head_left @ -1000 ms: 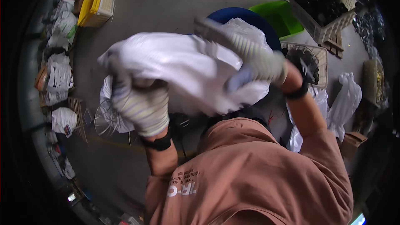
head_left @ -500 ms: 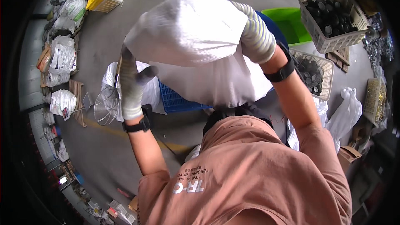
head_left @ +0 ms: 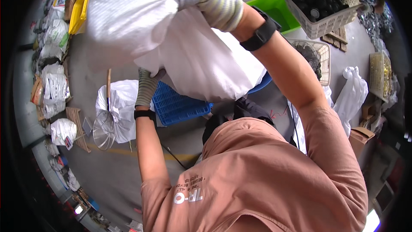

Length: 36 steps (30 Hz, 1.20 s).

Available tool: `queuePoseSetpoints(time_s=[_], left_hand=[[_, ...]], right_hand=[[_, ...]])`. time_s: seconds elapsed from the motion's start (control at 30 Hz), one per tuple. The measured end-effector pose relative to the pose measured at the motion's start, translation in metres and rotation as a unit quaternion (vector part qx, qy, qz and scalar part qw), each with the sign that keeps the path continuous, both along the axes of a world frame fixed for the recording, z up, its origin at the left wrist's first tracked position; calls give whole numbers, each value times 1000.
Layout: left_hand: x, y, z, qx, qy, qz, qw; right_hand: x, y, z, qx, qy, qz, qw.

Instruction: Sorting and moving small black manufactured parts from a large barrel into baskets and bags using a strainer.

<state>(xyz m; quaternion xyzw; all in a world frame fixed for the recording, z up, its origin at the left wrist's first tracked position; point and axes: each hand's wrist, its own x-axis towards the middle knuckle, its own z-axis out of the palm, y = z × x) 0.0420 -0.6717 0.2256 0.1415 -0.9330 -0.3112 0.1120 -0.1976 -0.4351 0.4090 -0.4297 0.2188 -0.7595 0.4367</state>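
Note:
A large white woven sack [head_left: 201, 60] hangs in front of me, its bulging upper end tipped over to the left and smeared by motion. My right hand [head_left: 214, 4], in a striped knit glove, is closed on the sack's gathered cloth near the top. Lower down, my left hand [head_left: 148, 86], gloved the same way, grips the sack's left side; its fingertips are partly hidden by the cloth. Below the sack lies a blue plastic crate [head_left: 180, 109]. The rim of a blue round container [head_left: 262, 85] shows behind the sack. What the sack holds is hidden.
A wire strainer [head_left: 104, 129] with a wooden handle leans by a white bag [head_left: 124, 116] on the left. To the right stand a green tub [head_left: 281, 10], a pale crate [head_left: 324, 30] of black round parts, another pale crate [head_left: 326, 62] and a white plastic bag [head_left: 352, 94].
Both hands and the sack have shifted; the sack's upper end swung left and away from me, my right hand going with it. My left hand moved slightly right, uncovering more blue crate.

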Motion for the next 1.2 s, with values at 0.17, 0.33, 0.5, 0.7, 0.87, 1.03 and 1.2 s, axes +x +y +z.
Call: queuePoseSetpoints(time_s=[0.17, 0.33, 0.5, 0.7, 0.87, 1.03, 1.2], left_hand=[[11, 38, 38, 105, -82, 99, 986], [33, 73, 50, 215, -12, 165, 963], [12, 113, 74, 48, 100, 92, 990], [-17, 135, 115, -383, 142, 96, 908], [-55, 145, 171, -419, 174, 95, 886], [-59, 152, 185, -378, 178, 97, 903], [-60, 145, 182, -381, 220, 63, 896]], right_hand=[[-27, 7, 16, -51, 10, -62, 997], [-61, 35, 16, 20, -35, -146, 988], [-98, 89, 0, 56, -112, -97, 987], [-135, 111, -43, 37, -183, -118, 975], [-150, 116, -50, -21, -217, -152, 964], [-141, 132, -32, -48, -233, -112, 965], [-115, 157, -25, -43, -208, -155, 965]])
